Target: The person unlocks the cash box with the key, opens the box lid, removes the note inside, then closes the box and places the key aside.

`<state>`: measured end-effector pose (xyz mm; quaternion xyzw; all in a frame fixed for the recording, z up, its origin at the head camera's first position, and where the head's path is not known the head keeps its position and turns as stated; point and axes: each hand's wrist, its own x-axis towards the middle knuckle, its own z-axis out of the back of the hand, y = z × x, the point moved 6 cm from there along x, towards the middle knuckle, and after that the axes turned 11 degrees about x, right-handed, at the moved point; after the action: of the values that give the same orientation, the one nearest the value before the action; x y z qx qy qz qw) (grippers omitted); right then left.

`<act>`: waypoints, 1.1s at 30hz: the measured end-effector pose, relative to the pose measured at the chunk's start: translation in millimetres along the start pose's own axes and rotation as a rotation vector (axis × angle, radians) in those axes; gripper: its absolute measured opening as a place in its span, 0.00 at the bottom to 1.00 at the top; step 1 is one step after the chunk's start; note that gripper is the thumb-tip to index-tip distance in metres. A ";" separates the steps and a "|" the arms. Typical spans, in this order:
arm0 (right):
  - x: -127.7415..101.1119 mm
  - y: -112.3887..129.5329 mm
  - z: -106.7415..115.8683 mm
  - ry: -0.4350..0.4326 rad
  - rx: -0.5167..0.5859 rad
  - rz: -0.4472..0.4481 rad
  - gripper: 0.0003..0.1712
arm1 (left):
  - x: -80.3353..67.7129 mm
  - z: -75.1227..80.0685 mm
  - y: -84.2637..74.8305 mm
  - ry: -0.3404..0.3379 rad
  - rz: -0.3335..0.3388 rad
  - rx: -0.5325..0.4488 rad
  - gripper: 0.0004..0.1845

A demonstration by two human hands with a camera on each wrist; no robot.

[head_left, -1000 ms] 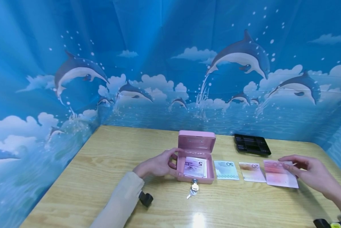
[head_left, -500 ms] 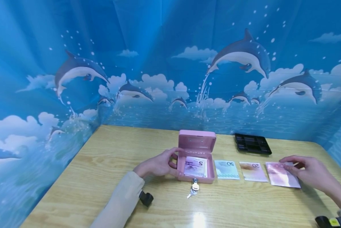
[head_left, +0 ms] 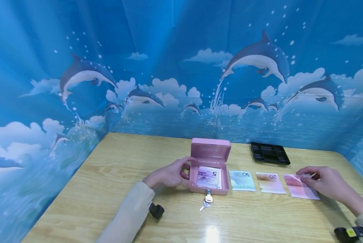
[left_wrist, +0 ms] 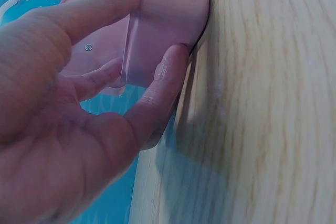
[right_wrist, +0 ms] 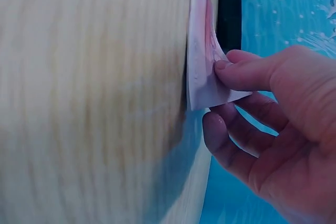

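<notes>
A pink cash box [head_left: 210, 143] stands with its lid raised, and a stack of banknotes [head_left: 210, 177] with a 5 on top lies inside. My left hand [head_left: 170, 175] grips the box's left side; in the left wrist view its fingertips press the pink wall [left_wrist: 170, 19]. My right hand [head_left: 330, 184] pinches the far right corner of a reddish banknote [head_left: 301, 187] low over the table. In the right wrist view that banknote [right_wrist: 202, 77] lifts at the corner between thumb and fingers. A 20 banknote [head_left: 270, 183] and a 50 banknote [head_left: 242, 181] lie between it and the box.
Keys [head_left: 206, 202] hang from the lock at the box's front. Behind the banknotes, a black compartment tray [head_left: 270, 162] sits near the table's back edge. A blue dolphin curtain [head_left: 157, 67] rises behind the wooden table [head_left: 123, 162].
The reddish banknote has come down flatter toward the table and shifted slightly right, still in my right hand's pinch. My left hand stays on the box.
</notes>
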<state>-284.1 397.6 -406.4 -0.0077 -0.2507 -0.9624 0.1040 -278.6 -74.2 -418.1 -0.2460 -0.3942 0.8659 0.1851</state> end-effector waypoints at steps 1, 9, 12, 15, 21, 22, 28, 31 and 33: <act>0.6 -0.3 -0.4 0.004 -0.007 -0.002 0.09 | 0.0 0.0 -0.1 0.001 0.001 -0.002 0.45; 1.4 -0.3 -3.6 -0.007 -0.063 0.005 0.09 | -0.1 0.0 -0.1 0.001 0.011 0.004 0.46; 2.4 0.3 -3.9 -0.016 -0.077 0.017 0.10 | 0.2 -0.1 0.4 0.000 0.019 0.008 0.46; 2.3 1.0 -3.7 -0.028 -0.087 0.038 0.10 | 0.5 -0.5 0.4 0.000 0.027 0.005 0.46; -1.4 2.0 -1.1 -0.047 -0.097 0.079 0.13 | 0.7 -0.9 -0.1 0.002 0.036 0.001 0.45; -2.3 2.6 -0.3 -0.051 -0.097 0.085 0.13 | 0.6 -0.8 -0.2 0.001 0.037 0.003 0.45; -10.8 17.8 3.7 -0.169 -0.080 0.171 0.11 | 0.5 -0.9 0.0 -0.002 0.028 0.011 0.46; -13.1 31.6 3.5 -0.212 -0.029 0.185 0.09 | -0.3 -0.7 0.0 -0.004 0.010 0.016 0.46; -13.4 42.1 2.5 -0.219 0.023 0.177 0.09 | -1.2 -0.3 -0.1 -0.006 -0.003 0.027 0.46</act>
<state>-262.6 365.5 -384.8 -0.1337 -0.2698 -0.9400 0.1607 -277.4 -74.5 -417.9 -0.2402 -0.3835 0.8716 0.1885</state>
